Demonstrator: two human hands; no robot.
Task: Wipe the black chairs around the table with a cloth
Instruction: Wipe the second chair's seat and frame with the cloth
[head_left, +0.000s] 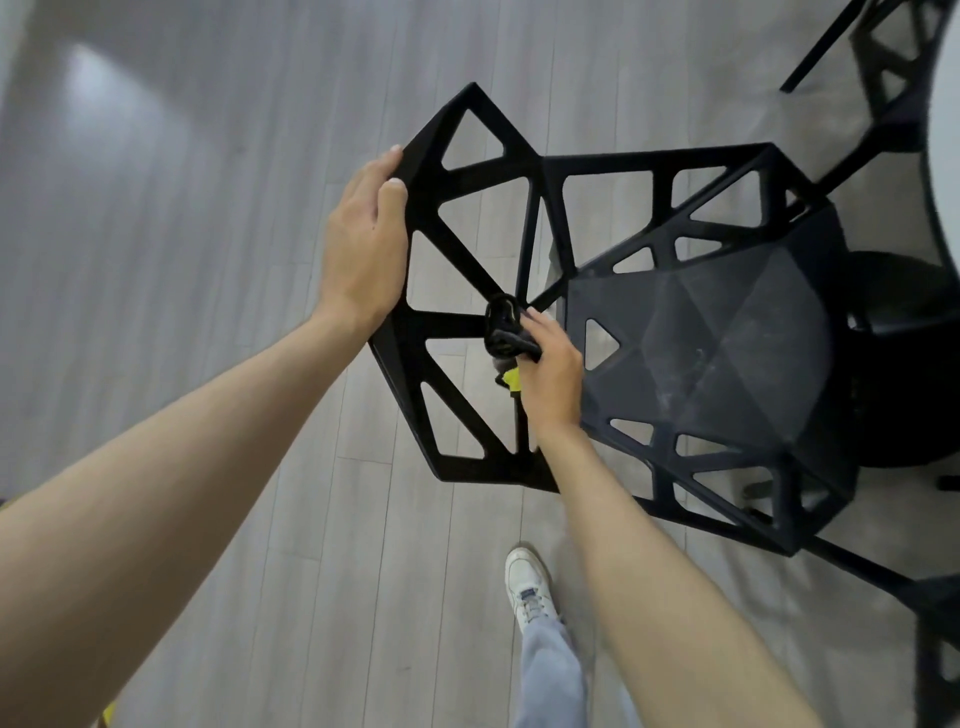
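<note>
Underfoot, grey plank floor (208, 312); black chair (701, 338) beside white table (948, 156)

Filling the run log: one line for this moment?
left hand grips chair backrest edge | right hand holds cloth on strut | seat dusty

A dining or meeting corner of a modern home or office, going by the furniture. Grey wood-look plank flooring (218, 270) carries black geometric open-lattice chairs (675, 332) drawn up around a white round table (943, 156) on a black pedestal base (904, 364).
</note>
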